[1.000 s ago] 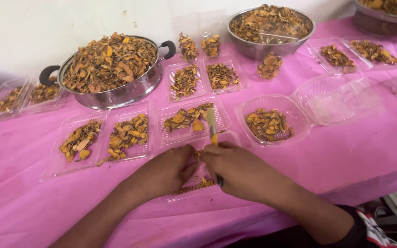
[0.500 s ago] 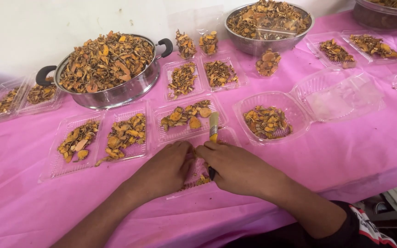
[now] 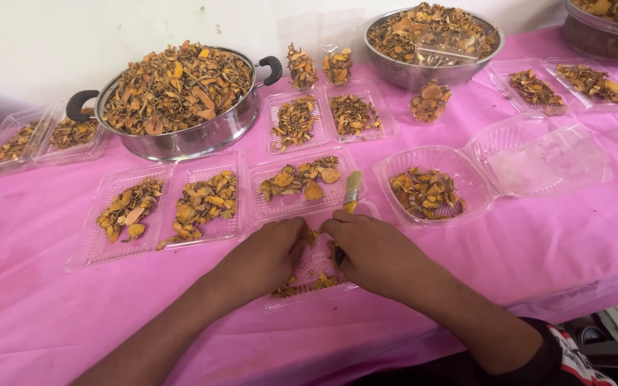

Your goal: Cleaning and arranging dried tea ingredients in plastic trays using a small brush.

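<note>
My left hand [image 3: 266, 256] and my right hand [image 3: 370, 246] rest close together over a clear plastic tray [image 3: 316, 275] holding orange dried root slices [image 3: 302, 286]. My right hand is closed around a knife [image 3: 350, 196] whose yellow-stained blade sticks out away from me. The fingers of my left hand are curled on a small slice next to the knife. Just beyond the hands lies another clear tray of slices [image 3: 302, 180].
A pink cloth [image 3: 51, 307] covers the table. A handled metal pot [image 3: 180, 96] and a steel bowl [image 3: 430, 36] are heaped with slices. Several filled clear trays [image 3: 169, 207] lie around; an open round clamshell [image 3: 427, 191] sits right. A white wall stands behind.
Both hands stay over the near tray and have shifted only slightly; the knife blade still points away. The view has drifted a little.
</note>
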